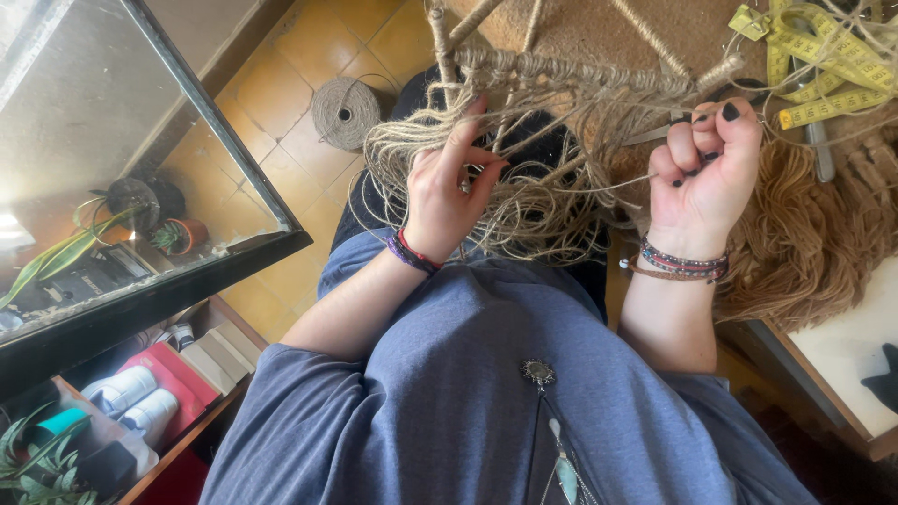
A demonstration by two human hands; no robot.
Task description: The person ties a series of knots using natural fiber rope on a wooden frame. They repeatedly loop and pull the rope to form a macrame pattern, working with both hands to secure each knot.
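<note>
Closest to the lens is the person's grey-blue top (449, 393), with a small round brooch (538, 371) pinned at the chest. Just beyond it the left hand (447, 187) has its fingers spread and threaded through a loose bundle of jute twine strands (524, 201), holding several between them. The right hand (703, 164) is clenched into a fist around a few strands, drawn taut toward the twine-wrapped rod (580, 70) from which the whole fringe hangs, straight ahead between the two hands. Both wrists wear beaded bracelets.

The twine looks light, limp and rough-fibred; it should grip well without slipping but tangles easily, so single strands are best taken close to the rod, where they sit in order.

Outward, a ball of the same twine (346, 112) rests on the orange tiled floor (299, 56) to the left. A yellow tape measure (823, 65) and a mass of tan yarn (814, 234) crowd the right side. A dark-framed glass tabletop (215, 150) edges in close on the left, so free room lies mainly in the middle.
</note>
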